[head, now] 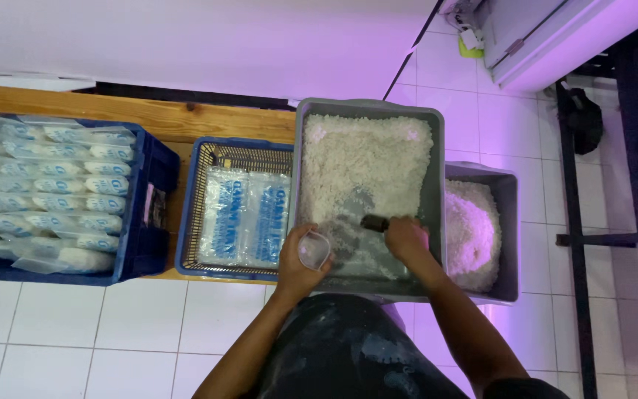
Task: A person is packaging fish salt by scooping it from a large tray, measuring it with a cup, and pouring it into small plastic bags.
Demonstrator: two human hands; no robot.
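While the left hand curled around a small clear bag, the right hand gripped a dark scoop. Both hovered over the grey tub of white grains.

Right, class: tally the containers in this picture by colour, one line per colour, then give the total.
Grey tubs: 2, the grey tub of white grains under both hands and the second grey tub beside it.
Blue crates: 2, the blue crate of filled bags and the blue basket of flat bags.
Total: 4

left hand cupped, right hand clenched
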